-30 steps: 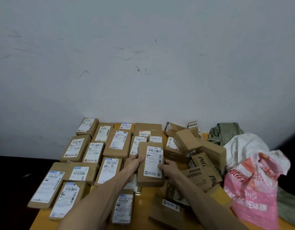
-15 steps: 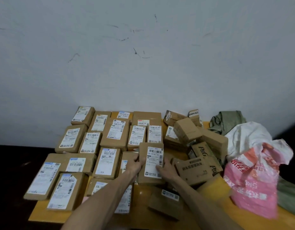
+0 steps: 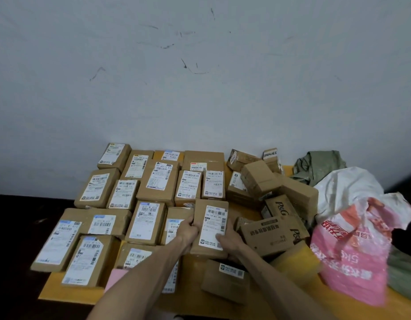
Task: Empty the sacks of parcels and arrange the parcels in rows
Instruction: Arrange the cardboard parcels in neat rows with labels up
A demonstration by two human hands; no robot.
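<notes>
Parcels (image 3: 156,179) lie in rows across the left and centre of the yellow tabletop (image 3: 68,291). At lower centre, both hands grasp one labelled parcel (image 3: 210,227): the left hand (image 3: 188,228) has its fingers curled on the left edge, the right hand (image 3: 227,241) holds the lower right corner. A pink sack (image 3: 352,257) stands at right.

The pink sack (image 3: 352,250) is thin, crinkly plastic with a little shine. The white sack (image 3: 347,190) behind it looks the same. The green sack (image 3: 320,165) behind that looks like rough woven cloth. Left of the pink sack, a parcel (image 3: 210,228) is dull brown cardboard with a smooth white paper label (image 3: 215,215).
</notes>
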